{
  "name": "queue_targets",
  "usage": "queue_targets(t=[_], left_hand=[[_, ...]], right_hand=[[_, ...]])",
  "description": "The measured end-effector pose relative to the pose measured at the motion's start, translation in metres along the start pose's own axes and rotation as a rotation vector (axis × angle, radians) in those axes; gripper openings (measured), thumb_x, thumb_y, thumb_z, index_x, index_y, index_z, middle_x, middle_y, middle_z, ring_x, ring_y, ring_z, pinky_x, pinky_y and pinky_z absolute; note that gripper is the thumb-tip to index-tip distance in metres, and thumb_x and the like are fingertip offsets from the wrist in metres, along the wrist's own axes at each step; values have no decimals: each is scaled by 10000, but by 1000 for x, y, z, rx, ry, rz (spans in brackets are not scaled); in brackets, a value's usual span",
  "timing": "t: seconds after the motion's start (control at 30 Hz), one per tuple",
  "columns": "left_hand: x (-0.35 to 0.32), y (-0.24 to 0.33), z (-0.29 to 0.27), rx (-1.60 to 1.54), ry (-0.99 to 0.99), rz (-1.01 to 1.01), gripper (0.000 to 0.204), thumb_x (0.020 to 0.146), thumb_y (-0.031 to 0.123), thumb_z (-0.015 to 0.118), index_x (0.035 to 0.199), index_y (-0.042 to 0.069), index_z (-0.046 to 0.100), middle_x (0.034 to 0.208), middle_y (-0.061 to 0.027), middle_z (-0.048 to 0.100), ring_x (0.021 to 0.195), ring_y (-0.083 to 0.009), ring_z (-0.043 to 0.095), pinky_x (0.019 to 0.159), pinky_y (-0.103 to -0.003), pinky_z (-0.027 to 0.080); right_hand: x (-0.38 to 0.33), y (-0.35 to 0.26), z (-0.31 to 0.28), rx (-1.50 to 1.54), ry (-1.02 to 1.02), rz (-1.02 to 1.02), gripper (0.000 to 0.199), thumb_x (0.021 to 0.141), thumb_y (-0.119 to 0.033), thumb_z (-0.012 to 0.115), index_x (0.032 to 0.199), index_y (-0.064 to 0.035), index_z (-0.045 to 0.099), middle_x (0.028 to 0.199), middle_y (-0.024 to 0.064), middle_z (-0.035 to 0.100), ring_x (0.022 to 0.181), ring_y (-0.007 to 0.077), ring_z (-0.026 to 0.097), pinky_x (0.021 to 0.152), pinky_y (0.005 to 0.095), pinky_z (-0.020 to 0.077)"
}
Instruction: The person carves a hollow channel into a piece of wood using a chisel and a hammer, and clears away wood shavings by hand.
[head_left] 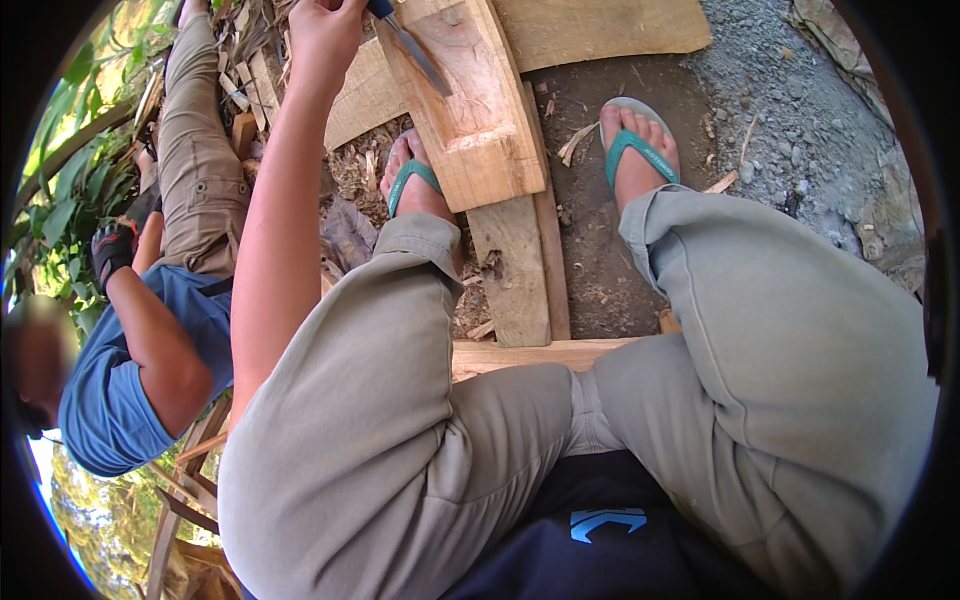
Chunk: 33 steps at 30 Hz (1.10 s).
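Observation:
My left arm reaches up along the left side to the top edge, where my left hand (325, 35) is closed, its fingertips partly cut off by the edge. It appears to grip a chisel (424, 64) by its dark blue handle. The narrow metal blade slants down to the right, its tip over the hollow of a pale wooden block (500, 170). That block has a carved-out recess with raised sides and a thick near end. My right hand is out of view.
Under the block lie planks (515, 270), with a wide board (600, 28) across the far side. My sandalled feet (640, 150) stand either side. Wood chips (345, 150) litter the ground; grey gravel (780, 130) lies right. A person in a blue shirt (150, 370) sits at left, wearing a dark glove.

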<state>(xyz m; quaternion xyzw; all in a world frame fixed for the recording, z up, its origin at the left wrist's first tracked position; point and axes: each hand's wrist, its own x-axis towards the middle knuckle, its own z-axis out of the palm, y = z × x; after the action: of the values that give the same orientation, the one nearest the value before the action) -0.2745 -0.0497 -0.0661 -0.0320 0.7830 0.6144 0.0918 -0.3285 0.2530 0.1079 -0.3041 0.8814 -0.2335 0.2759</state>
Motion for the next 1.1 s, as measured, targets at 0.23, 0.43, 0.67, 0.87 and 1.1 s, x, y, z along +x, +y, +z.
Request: queue_targets(t=[0.23,0.43,0.67,0.87,1.1], left_hand=[[-6,1,4,68,28,-27,197,1016,137,678,1172,17,674,930,24,693,793,-51,610,704,-225,495],[-4,3,8,-1,-29,29,213,1010,118,680,1180,-8,656,958,-15,718,835,-83,652,743,-251,517],[-7,3,10,-21,-49,35,214,1007,91,676,1183,-26,645,982,-35,724,872,-98,666,791,-257,523],[-14,-8,11,40,-93,86,194,1008,83,670,1168,-24,653,984,-33,717,864,-100,665,802,-270,530],[-16,20,9,-38,-2,64,180,1019,80,648,1162,-29,649,961,-79,739,827,-133,712,748,-264,564]], right_hand=[[13,-1,25,22,178,74,198,835,-156,694,973,-16,713,637,46,592,541,145,553,479,334,442],[5,-2,18,24,90,70,275,830,-146,685,1068,-23,747,647,64,626,535,154,585,486,331,470],[-1,1,26,76,154,98,286,819,-110,684,1081,-6,727,630,59,604,505,141,556,452,322,457],[-1,2,22,26,-18,106,215,818,-102,685,1009,-6,706,610,38,562,490,135,522,437,311,430],[-4,2,21,112,180,120,251,821,-115,689,1034,16,711,620,32,579,484,121,520,438,308,425]])
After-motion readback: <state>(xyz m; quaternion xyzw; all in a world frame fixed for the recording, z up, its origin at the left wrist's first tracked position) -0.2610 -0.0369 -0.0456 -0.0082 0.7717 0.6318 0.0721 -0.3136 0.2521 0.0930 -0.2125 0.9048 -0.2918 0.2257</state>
